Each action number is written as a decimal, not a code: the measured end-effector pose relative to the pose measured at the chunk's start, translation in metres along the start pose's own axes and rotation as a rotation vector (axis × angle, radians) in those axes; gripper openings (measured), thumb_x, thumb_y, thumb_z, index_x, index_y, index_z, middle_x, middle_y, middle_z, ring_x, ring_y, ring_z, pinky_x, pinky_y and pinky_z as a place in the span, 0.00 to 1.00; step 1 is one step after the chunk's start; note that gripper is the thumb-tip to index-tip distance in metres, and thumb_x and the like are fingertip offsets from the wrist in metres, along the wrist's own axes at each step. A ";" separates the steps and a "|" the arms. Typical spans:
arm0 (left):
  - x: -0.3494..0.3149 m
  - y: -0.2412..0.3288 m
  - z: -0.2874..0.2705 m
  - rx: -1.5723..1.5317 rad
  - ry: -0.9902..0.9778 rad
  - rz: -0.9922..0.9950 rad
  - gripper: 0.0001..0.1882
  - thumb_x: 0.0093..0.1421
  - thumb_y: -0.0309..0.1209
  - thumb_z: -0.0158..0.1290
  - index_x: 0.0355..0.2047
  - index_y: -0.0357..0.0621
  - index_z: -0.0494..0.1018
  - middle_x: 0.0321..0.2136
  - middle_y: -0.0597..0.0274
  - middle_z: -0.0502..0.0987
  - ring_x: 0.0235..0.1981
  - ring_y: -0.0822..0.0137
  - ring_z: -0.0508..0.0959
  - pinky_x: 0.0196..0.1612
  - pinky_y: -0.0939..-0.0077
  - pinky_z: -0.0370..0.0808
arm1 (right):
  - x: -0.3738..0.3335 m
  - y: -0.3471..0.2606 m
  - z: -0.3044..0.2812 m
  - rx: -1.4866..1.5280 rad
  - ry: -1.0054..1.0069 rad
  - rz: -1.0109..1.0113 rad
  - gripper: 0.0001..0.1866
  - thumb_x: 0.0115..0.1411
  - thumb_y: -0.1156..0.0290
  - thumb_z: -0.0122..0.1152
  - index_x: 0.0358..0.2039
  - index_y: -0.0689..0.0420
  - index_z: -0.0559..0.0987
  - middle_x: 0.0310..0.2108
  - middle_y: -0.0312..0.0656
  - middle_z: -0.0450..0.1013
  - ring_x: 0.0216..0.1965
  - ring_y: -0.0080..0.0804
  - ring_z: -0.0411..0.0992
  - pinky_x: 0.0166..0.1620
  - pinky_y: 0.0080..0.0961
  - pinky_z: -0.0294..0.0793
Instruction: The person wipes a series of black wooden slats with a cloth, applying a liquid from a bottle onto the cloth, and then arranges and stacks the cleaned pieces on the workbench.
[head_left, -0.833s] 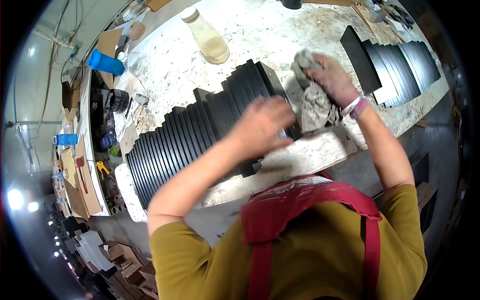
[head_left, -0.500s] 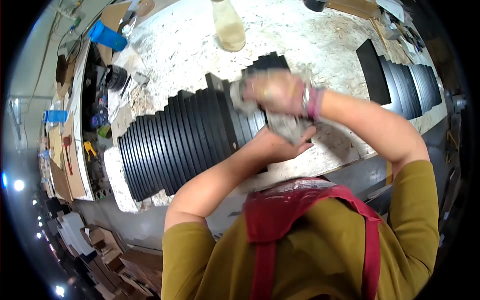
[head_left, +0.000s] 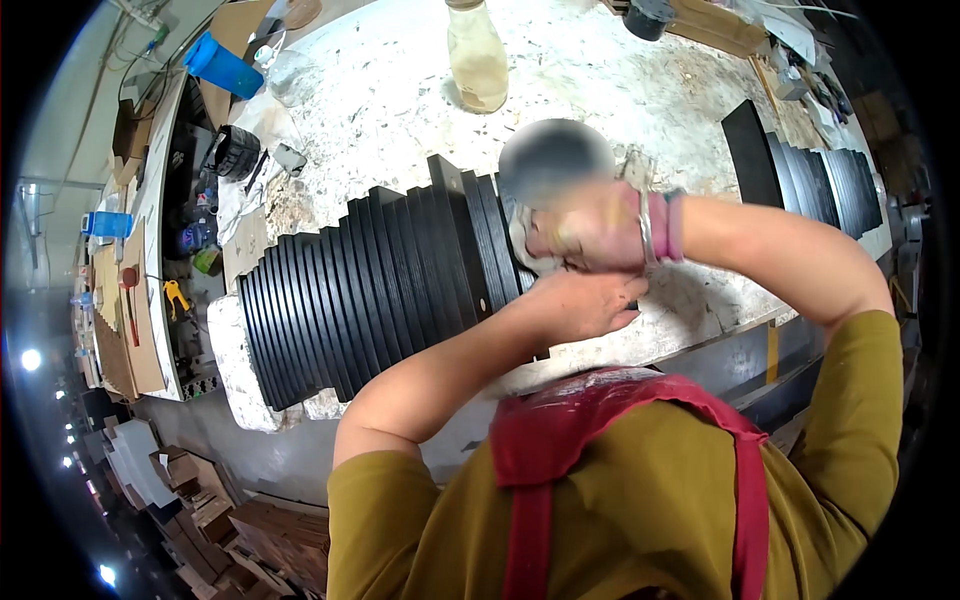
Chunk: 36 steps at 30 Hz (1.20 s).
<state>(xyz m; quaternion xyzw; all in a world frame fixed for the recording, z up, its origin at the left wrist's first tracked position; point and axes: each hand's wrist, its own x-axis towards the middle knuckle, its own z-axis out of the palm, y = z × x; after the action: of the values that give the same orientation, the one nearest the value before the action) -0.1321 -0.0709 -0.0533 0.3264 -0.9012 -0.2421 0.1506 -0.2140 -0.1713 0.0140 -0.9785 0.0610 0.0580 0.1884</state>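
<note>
A long row of black panels [head_left: 345, 285] stands on edge, closely packed and leaning, across the left of the table. At the row's right end, my right hand [head_left: 590, 230] is closed on a pale grey cloth [head_left: 523, 238], pressing it against a dark panel. A pink band circles that wrist. My left hand [head_left: 590, 303] lies just below it, fingers curled round the panel's near edge. The two hands nearly touch and cover most of this panel. A blurred patch hides its far part.
A bottle of cloudy liquid [head_left: 477, 60] stands beyond the hands. More black panels [head_left: 810, 180] lean at the right. At the left are a blue cup [head_left: 222, 68], a roll of black tape [head_left: 232, 150] and a shelf edge. The white table [head_left: 640, 90] is stained.
My right hand has shifted slightly right and nearer with the cloth, and is less blurred. My left hand has moved slightly right and nearer. The view has shifted a little.
</note>
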 end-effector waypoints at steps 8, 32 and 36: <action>0.004 0.004 -0.009 -0.050 -0.026 -0.042 0.14 0.57 0.39 0.53 0.36 0.42 0.71 0.39 0.57 0.71 0.47 0.59 0.70 0.50 0.65 0.72 | 0.014 0.021 0.000 0.056 0.070 0.018 0.09 0.49 0.73 0.58 0.33 0.50 0.77 0.32 0.41 0.76 0.34 0.41 0.77 0.34 0.34 0.79; 0.013 0.009 -0.014 0.045 0.030 0.013 0.13 0.49 0.36 0.59 0.31 0.45 0.69 0.36 0.60 0.70 0.48 0.58 0.71 0.54 0.58 0.67 | -0.027 0.047 0.032 0.005 0.547 0.153 0.08 0.50 0.73 0.57 0.33 0.50 0.76 0.24 0.40 0.74 0.28 0.41 0.76 0.33 0.35 0.78; 0.020 0.012 -0.010 0.159 0.087 0.091 0.14 0.49 0.37 0.60 0.32 0.46 0.70 0.35 0.61 0.71 0.48 0.59 0.71 0.56 0.58 0.65 | -0.015 0.112 -0.010 0.140 0.453 0.780 0.14 0.59 0.66 0.54 0.46 0.53 0.75 0.40 0.48 0.77 0.42 0.45 0.76 0.44 0.37 0.75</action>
<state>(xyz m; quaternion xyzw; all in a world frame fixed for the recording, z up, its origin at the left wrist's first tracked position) -0.1485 -0.0795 -0.0360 0.3064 -0.9240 -0.1484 0.1742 -0.2441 -0.2769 -0.0154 -0.8553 0.4683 -0.0951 0.2000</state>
